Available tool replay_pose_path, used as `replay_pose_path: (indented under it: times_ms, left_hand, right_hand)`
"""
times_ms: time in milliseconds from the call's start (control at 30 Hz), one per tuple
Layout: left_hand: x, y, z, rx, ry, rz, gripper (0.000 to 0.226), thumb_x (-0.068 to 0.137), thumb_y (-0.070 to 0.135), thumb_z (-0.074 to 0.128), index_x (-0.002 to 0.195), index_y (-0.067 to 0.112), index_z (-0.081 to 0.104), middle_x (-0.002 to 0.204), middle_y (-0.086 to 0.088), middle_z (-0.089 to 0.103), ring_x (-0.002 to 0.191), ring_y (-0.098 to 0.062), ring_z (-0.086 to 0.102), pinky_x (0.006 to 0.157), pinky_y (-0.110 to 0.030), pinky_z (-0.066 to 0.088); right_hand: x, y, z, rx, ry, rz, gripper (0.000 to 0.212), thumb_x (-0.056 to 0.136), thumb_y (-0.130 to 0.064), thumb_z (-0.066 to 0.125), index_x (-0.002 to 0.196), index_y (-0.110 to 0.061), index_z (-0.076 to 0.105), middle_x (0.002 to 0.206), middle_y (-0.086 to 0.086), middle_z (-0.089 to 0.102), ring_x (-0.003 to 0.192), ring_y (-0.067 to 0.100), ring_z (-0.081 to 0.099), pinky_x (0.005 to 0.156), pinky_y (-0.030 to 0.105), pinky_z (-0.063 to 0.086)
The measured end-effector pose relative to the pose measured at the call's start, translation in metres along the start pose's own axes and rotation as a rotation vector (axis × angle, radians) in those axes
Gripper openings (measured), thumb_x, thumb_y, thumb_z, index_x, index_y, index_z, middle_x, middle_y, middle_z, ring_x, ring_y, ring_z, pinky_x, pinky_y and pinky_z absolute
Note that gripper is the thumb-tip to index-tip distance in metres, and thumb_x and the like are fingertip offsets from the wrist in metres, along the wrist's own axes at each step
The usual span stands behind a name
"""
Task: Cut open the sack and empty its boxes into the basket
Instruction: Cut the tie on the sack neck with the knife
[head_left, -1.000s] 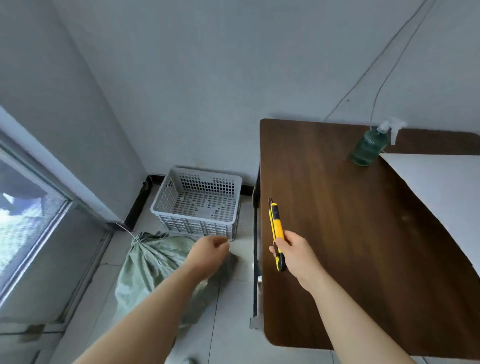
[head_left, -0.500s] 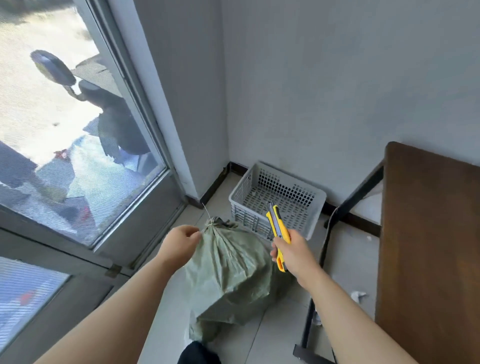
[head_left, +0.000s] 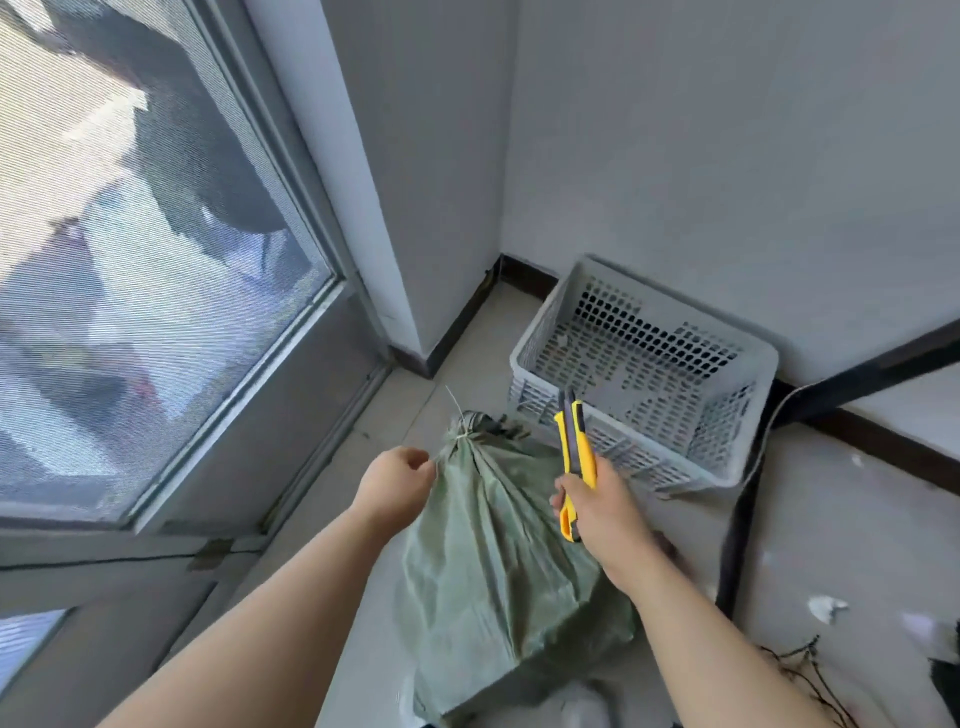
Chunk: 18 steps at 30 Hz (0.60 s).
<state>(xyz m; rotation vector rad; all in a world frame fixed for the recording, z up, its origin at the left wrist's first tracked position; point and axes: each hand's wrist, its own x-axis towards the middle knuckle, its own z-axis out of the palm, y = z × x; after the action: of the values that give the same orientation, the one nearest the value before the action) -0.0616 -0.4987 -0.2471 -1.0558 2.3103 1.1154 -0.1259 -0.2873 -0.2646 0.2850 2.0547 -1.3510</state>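
Now my left grip (head_left: 397, 480) pinches the sack (head_left: 498, 551) just below its tied neck — taut for cutting; right grip (head_left: 597, 501) closed round the utility knife (head_left: 575, 447). Sack on floor, beside the empty basket (head_left: 644, 374).

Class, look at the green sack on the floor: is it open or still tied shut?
Tied shut. The sack's neck is bunched and bound by a white tie; no cut or boxes show.

A bare room corner: plain grey walls (head_left: 727, 130), tiled floor (head_left: 831, 519), large screened window (head_left: 130, 260).
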Motion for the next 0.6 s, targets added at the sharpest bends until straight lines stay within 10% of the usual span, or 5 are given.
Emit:
replay_pose_path:
  times_ms: [133,233,433,600]
  left_hand:
    - [0.061,-0.028,0.048,-0.068,-0.024,-0.133,0.024,0.096,0.021,0.049,0.114,0.012,0.060,0.108,-0.011,0.060,0.096,-0.026,0.056,0.083,-0.026,0.040]
    - [0.106,-0.046,0.082,-0.110,-0.020,-0.236,0.056,0.098,0.030,0.046,0.145,0.000,0.034,0.137,-0.014,0.052,0.121,-0.030,0.052,0.094,-0.028,0.038]
    - [0.184,-0.074,0.143,-0.150,-0.013,-0.348,0.076,0.093,0.050,0.052,0.144,-0.001,0.027,0.145,-0.023,0.043,0.131,-0.037,0.044,0.105,-0.041,0.038]
    - [0.209,-0.083,0.172,-0.271,-0.089,-0.433,0.077,0.078,0.059,0.068,0.120,-0.004,0.053,0.110,-0.013,0.060,0.093,-0.030,0.059,0.075,-0.031,0.042]
  right_hand:
    - [0.057,0.032,0.009,0.071,0.039,0.016,0.012,0.098,-0.016,0.049,0.088,-0.012,0.055,0.070,0.005,0.060,0.055,0.015,0.055,0.053,0.031,0.047]
    - [0.095,0.051,0.011,0.053,0.056,0.024,0.022,0.096,-0.024,0.052,0.083,-0.007,0.057,0.061,0.004,0.057,0.048,0.017,0.051,0.048,0.031,0.042]
    - [0.154,0.086,0.017,0.018,0.041,0.013,0.032,0.092,-0.033,0.060,0.075,-0.006,0.061,0.059,0.007,0.057,0.044,0.017,0.048,0.040,0.026,0.041]
    - [0.180,0.108,0.022,0.010,0.026,0.027,0.035,0.091,-0.038,0.059,0.074,-0.009,0.061,0.060,0.008,0.059,0.046,0.018,0.051,0.042,0.027,0.042]
